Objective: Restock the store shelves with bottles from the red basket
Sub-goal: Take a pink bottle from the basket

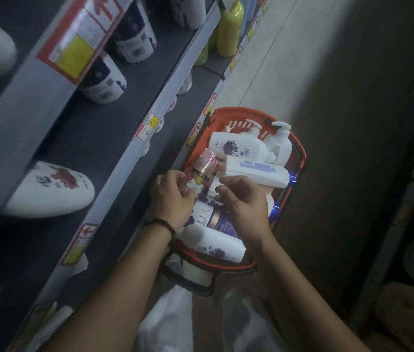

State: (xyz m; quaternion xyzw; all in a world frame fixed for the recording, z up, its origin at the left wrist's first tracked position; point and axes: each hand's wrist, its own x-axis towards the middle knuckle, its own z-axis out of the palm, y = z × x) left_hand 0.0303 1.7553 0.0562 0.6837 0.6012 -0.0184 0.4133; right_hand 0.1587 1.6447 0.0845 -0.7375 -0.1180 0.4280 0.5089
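The red basket (pixel 300 158) stands on the floor beside the shelves, filled with several bottles. My left hand (pixel 173 199) grips the lower end of a floral bottle with a pink cap (pixel 207 166), which points up and away over the basket. My right hand (pixel 246 209) hovers just right of it, fingers loosely curled, with nothing visibly held. A white bottle with a blue cap (pixel 259 172) lies across the basket behind my right hand. White pump bottles (pixel 231 144) stand at the far end. A LUX bottle (pixel 208 215) lies under my hands.
Dark shelves (pixel 114 138) with grey price rails rise at the left, holding white bottles with purple labels (pixel 134 39) and a red-flowered one (pixel 51 189). Yellow bottles (pixel 228 29) stand further along. A pale floor aisle (pixel 302 72) runs past the basket; another rack sits at the right edge.
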